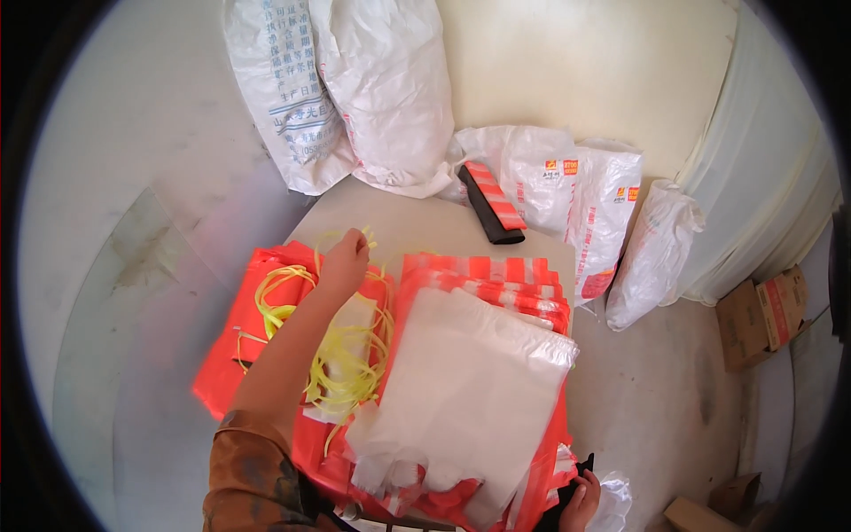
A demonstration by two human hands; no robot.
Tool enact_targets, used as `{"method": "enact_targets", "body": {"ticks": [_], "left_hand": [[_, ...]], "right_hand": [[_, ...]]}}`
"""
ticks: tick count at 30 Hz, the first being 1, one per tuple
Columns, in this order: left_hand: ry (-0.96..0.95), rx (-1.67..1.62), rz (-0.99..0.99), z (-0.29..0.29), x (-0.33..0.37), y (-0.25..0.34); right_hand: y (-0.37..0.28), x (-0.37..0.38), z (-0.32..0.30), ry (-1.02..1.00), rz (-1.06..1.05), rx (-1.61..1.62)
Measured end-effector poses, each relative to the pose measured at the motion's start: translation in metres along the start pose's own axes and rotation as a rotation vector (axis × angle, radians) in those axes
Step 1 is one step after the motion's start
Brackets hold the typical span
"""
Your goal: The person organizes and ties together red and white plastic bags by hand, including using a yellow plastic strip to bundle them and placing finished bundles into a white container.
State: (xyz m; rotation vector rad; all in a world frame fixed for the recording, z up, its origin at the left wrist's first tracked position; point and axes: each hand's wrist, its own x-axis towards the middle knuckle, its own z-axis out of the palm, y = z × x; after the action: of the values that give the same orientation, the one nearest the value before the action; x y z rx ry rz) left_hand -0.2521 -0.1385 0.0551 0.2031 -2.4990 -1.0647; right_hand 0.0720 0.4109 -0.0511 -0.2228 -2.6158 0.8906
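My left hand (347, 259) reaches over the far end of a tangle of yellow plastic cords (350, 368). Its fingers are pinched together, with yellow strands at the fingertips. Beneath that arm lie folded red-orange plastic bags (232, 341). To the right is a stack of red-and-clear striped plastic bags (496, 270), topped by a whitish translucent plastic bag (465, 363). Low on the right, my right hand (581, 504) is beside the stack's near corner, fingers curled against a black edge; what they hold is hidden. A crumpled clear bag (613, 501) is next to it.
On the table's far part (390, 222) a black roll (489, 208) lies with a striped red bag. Large white woven sacks (390, 89) stand behind, with more white sacks (603, 213) to the right. Cardboard boxes (761, 315) sit at the far right, by a pale curtain (771, 168).
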Motion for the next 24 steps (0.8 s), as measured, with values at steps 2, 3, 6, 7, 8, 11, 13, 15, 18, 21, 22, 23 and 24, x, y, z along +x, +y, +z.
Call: {"method": "enact_targets", "body": {"ticks": [2,3,6,7,8,11,13,15,18,21,22,23,24], "left_hand": [[-0.057,-0.065,0.035,-0.028,-0.027,0.013],[-0.116,-0.131,0.067,-0.043,-0.043,0.023],[-0.503,-0.041,-0.113,-0.083,-0.085,0.056],[-0.5,-0.038,-0.112,-0.093,-0.094,0.056],[-0.686,0.035,-0.015,-0.106,-0.103,0.051],[-0.996,0.025,0.024,-0.126,-0.122,0.05],[-1.12,-0.062,-0.037,-0.129,-0.123,0.049],[-1.1,-0.498,-0.088,-0.125,-0.112,0.047],[-0.68,-0.705,-0.229,-0.098,-0.087,0.035],[-0.302,-0.131,-0.017,-0.046,-0.069,0.035],[-0.328,-0.129,-0.006,-0.027,-0.061,0.024],[-0.268,0.029,0.156,-0.006,-0.05,0.006],[-0.203,0.182,0.326,0.008,-0.04,-0.008]], "right_hand": [[0.002,-0.002,0.001,0.007,0.045,0.0],[0.002,-0.002,0.002,0.009,0.045,0.003],[0.002,-0.006,0.001,0.056,0.058,0.012],[0.001,-0.005,0.001,0.071,0.045,0.009],[0.0,-0.004,0.004,0.077,0.029,0.012],[0.001,-0.002,0.006,0.051,0.026,0.015],[0.001,-0.003,0.006,0.053,0.034,0.025],[0.0,-0.004,0.006,0.053,0.046,0.038],[-0.003,-0.006,0.004,0.062,0.069,0.033],[-0.001,-0.007,0.001,0.071,0.102,0.043],[0.003,-0.007,0.001,0.075,0.08,0.057],[0.006,-0.008,0.0,0.085,0.066,0.064],[0.0,-0.004,-0.001,0.078,0.05,0.045]]}}
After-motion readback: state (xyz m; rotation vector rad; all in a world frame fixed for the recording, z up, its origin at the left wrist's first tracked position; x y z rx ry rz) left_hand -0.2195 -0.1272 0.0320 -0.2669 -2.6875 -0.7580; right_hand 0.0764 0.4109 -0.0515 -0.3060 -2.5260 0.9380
